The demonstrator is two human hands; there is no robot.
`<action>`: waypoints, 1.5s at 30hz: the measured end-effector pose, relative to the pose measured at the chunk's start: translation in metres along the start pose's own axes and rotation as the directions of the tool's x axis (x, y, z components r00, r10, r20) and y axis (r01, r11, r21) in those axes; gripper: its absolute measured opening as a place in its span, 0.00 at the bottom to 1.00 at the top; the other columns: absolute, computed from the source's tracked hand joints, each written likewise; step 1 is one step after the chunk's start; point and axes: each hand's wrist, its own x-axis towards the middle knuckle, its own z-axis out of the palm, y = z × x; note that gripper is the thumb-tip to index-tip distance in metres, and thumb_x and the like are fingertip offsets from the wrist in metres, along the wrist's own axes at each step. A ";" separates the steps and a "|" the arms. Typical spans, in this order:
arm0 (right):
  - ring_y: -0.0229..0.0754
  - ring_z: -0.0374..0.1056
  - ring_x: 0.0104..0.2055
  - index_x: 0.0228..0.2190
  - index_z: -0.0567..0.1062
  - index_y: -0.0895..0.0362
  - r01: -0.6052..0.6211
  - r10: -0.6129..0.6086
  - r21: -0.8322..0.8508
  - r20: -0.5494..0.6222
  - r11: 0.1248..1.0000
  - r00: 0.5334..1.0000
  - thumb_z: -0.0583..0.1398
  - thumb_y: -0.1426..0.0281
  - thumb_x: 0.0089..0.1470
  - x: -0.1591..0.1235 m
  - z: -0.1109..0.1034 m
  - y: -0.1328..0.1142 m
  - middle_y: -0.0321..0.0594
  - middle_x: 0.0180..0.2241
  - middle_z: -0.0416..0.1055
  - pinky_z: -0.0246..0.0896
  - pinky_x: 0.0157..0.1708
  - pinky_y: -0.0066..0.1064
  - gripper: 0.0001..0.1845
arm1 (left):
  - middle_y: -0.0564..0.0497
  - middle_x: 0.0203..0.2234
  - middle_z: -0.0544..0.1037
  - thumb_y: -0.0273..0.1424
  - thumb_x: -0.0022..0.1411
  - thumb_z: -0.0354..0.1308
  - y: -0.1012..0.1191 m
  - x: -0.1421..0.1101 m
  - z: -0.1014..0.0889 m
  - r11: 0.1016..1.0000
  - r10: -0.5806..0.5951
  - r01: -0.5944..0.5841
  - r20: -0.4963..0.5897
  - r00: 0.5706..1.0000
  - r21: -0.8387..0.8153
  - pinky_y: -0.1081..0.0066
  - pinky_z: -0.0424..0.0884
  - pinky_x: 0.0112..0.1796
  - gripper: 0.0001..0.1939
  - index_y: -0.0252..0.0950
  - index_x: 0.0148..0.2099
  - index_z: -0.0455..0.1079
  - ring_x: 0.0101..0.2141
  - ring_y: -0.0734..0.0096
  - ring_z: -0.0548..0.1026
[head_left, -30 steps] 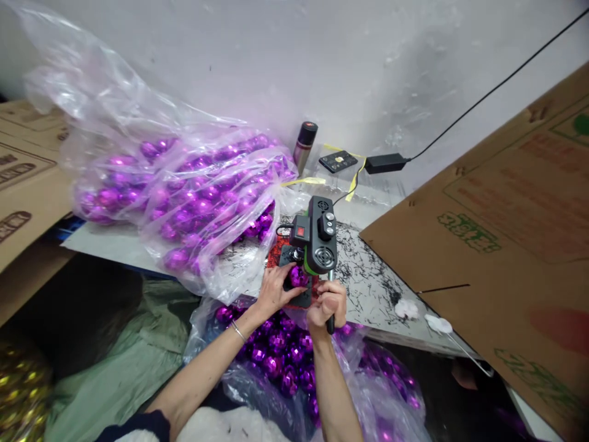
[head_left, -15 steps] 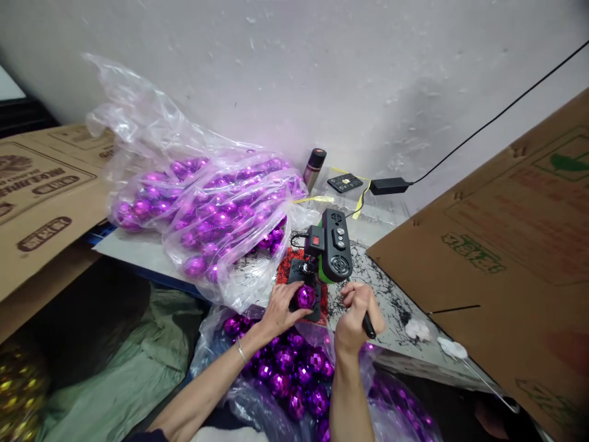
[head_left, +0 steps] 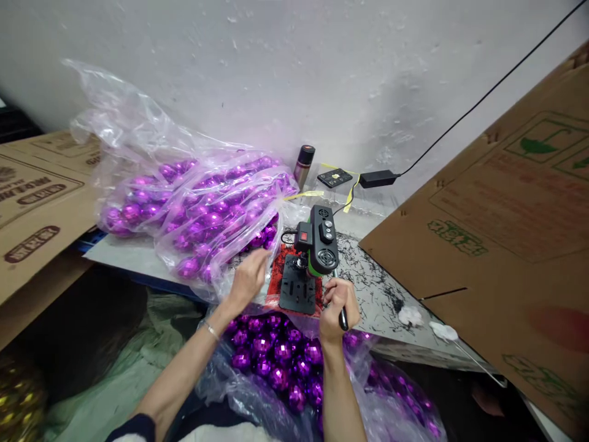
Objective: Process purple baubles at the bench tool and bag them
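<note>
Hands flank a small black bench press point(head_left: 317, 242) on the worktable point(head_left: 138, 255). The right hand point(head_left: 337, 301) is closed around the press's black lever handle point(head_left: 343, 318), which slants down and toward the person from the machine's right side. The left hand point(head_left: 247, 277) hangs loose and half open just left of the press, over the edge of a clear bag of purple balls point(head_left: 202, 212); its fingers blur, and I cannot tell whether it carries anything. The black base plate point(head_left: 298, 290) under the press head is bare, lying to the right of the left hand and just left of the right, on a red mat point(head_left: 277, 277). Nearer the person, below the table edge, a second open bag of faceted purple balls point(head_left: 280, 359) sits between the forearms. Cardboard sheets point(head_left: 497, 245) lean at the right, black shavings litter the tabletop, and a flask point(head_left: 304, 164) stands by the wall.
</note>
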 end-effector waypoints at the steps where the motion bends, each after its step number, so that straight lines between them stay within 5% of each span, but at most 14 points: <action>1: 0.35 0.62 0.24 0.23 0.67 0.53 -0.002 0.002 0.004 -0.004 1.000 1.000 0.53 0.63 0.74 0.000 0.000 0.000 0.30 0.22 0.65 0.56 0.27 0.31 0.24 | 0.40 0.53 0.85 0.23 0.76 0.49 -0.006 0.021 0.000 0.994 -0.081 0.079 0.027 0.996 0.072 0.57 0.81 0.55 0.20 0.35 0.61 0.78 0.51 0.57 0.85; 5: 0.35 0.62 0.24 0.24 0.68 0.53 -0.025 0.025 -0.008 0.007 1.000 1.000 0.53 0.63 0.74 -0.005 -0.001 0.005 0.32 0.25 0.68 0.56 0.27 0.32 0.24 | 0.43 0.58 0.83 0.17 0.67 0.54 -0.020 0.076 0.004 0.983 -0.107 0.060 0.279 0.954 0.171 0.60 0.80 0.57 0.26 0.39 0.62 0.78 0.55 0.56 0.83; 8: 0.36 0.64 0.26 0.23 0.67 0.53 -0.014 0.014 -0.022 0.019 1.000 1.000 0.52 0.63 0.75 -0.007 -0.001 0.008 0.34 0.26 0.69 0.58 0.29 0.32 0.25 | 0.41 0.68 0.74 0.16 0.64 0.57 -0.015 0.085 0.009 0.962 -0.139 -0.008 0.520 0.843 0.271 0.59 0.81 0.52 0.35 0.43 0.70 0.71 0.54 0.51 0.84; 10: 0.36 0.65 0.27 0.23 0.66 0.53 0.002 -0.001 -0.019 0.020 1.000 1.000 0.52 0.64 0.75 -0.008 -0.001 0.009 0.34 0.27 0.70 0.59 0.30 0.32 0.25 | 0.37 0.71 0.70 0.19 0.65 0.58 -0.008 0.083 0.013 0.937 -0.209 -0.006 0.576 0.790 0.348 0.57 0.82 0.49 0.38 0.43 0.75 0.64 0.51 0.48 0.85; 15: 0.37 0.68 0.30 0.23 0.66 0.53 0.025 -0.025 -0.012 0.024 1.000 0.999 0.52 0.66 0.74 -0.010 -0.001 0.012 0.35 0.28 0.70 0.61 0.32 0.32 0.24 | 0.31 0.63 0.73 0.24 0.67 0.61 -0.003 0.074 0.020 0.923 -0.306 0.149 0.439 0.845 0.356 0.53 0.80 0.52 0.34 0.34 0.73 0.63 0.52 0.45 0.83; 20: 0.38 0.71 0.31 0.25 0.67 0.52 0.062 -0.062 0.003 0.039 0.998 0.997 0.52 0.68 0.74 -0.009 -0.002 0.014 0.34 0.27 0.69 0.62 0.32 0.32 0.22 | 0.37 0.59 0.77 0.35 0.62 0.71 -0.015 0.065 -0.004 0.928 -0.351 0.369 0.217 0.911 -0.047 0.48 0.75 0.60 0.33 0.34 0.67 0.69 0.57 0.45 0.79; 23: 0.38 0.72 0.33 0.24 0.66 0.52 0.072 -0.072 0.015 0.033 0.997 0.997 0.52 0.69 0.74 -0.008 -0.002 0.013 0.34 0.26 0.69 0.63 0.33 0.32 0.22 | 0.42 0.57 0.80 0.42 0.56 0.75 -0.008 0.049 -0.030 0.799 -0.431 0.455 0.154 0.889 -0.394 0.52 0.75 0.60 0.37 0.38 0.64 0.72 0.56 0.50 0.80; 26: 0.36 0.69 0.29 0.24 0.67 0.53 0.041 -0.041 0.004 0.028 0.999 0.999 0.52 0.68 0.74 -0.007 -0.002 0.011 0.34 0.27 0.70 0.61 0.30 0.32 0.23 | 0.46 0.50 0.82 0.46 0.55 0.75 0.016 0.024 -0.046 0.561 -0.501 0.554 0.281 0.819 -0.615 0.60 0.81 0.46 0.40 0.42 0.67 0.71 0.42 0.57 0.83; 28: 0.35 0.66 0.26 0.24 0.67 0.53 0.025 -0.025 -0.003 0.027 1.000 0.999 0.52 0.67 0.74 -0.007 -0.002 0.010 0.34 0.28 0.71 0.59 0.28 0.32 0.23 | 0.47 0.47 0.82 0.45 0.54 0.77 0.032 0.007 -0.046 0.411 -0.520 0.609 0.375 0.768 -0.678 0.65 0.80 0.39 0.42 0.44 0.68 0.70 0.36 0.62 0.82; 34: 0.38 0.71 0.32 0.24 0.67 0.52 0.047 -0.045 -0.024 0.054 0.999 0.998 0.52 0.68 0.73 -0.006 -0.004 0.009 0.35 0.28 0.71 0.63 0.33 0.33 0.22 | 0.49 0.43 0.82 0.50 0.59 0.74 0.042 -0.006 -0.024 0.062 -0.657 0.611 0.429 0.620 -0.789 0.64 0.83 0.42 0.33 0.43 0.59 0.67 0.37 0.62 0.85; 39: 0.39 0.71 0.32 0.24 0.67 0.52 0.040 -0.038 -0.045 0.054 0.998 0.998 0.52 0.66 0.74 -0.006 -0.005 0.009 0.35 0.28 0.72 0.63 0.33 0.33 0.22 | 0.52 0.38 0.84 0.36 0.64 0.72 0.037 0.006 -0.025 -0.167 -0.689 0.531 0.484 0.540 -0.830 0.62 0.86 0.43 0.18 0.41 0.49 0.67 0.36 0.63 0.87; 42: 0.38 0.69 0.30 0.24 0.67 0.52 0.028 -0.025 -0.044 0.054 0.999 0.998 0.52 0.65 0.74 -0.003 -0.005 0.005 0.35 0.28 0.73 0.61 0.31 0.33 0.23 | 0.47 0.40 0.86 0.34 0.67 0.69 0.041 0.006 -0.029 -0.219 -0.640 0.535 0.534 0.553 -0.816 0.58 0.85 0.51 0.11 0.37 0.47 0.73 0.42 0.60 0.87; 45: 0.37 0.70 0.30 0.24 0.67 0.52 0.007 -0.005 -0.034 0.065 0.999 0.998 0.53 0.65 0.74 0.008 -0.005 -0.004 0.34 0.27 0.72 0.62 0.32 0.33 0.23 | 0.41 0.46 0.87 0.42 0.69 0.66 0.044 -0.001 -0.026 -0.117 -0.599 0.606 0.543 0.589 -0.787 0.54 0.84 0.54 0.16 0.35 0.49 0.77 0.49 0.54 0.86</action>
